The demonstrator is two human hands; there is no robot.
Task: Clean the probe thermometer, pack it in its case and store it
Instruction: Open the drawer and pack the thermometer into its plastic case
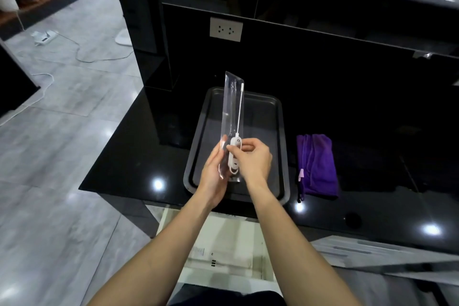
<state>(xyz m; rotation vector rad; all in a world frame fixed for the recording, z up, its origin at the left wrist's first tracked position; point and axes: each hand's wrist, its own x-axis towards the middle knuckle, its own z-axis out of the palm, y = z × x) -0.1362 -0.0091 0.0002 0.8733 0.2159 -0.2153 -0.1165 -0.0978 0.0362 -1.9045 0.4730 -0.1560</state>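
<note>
With left hand [214,169] gripping clear plastic sleeve case [232,117] and right hand [250,159] pinching white probe thermometer [236,154], apparently half-seated: avoid skewing, risking snag or sleeve puncture.

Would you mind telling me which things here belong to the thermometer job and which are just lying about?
Job: probe thermometer, clear case, purple cloth, open drawer, left hand, right hand.
Lying about: baking tray, wall socket, floor cable.

white probe thermometer [237,131] upright, beside clear plastic case [229,112], above tray
</note>
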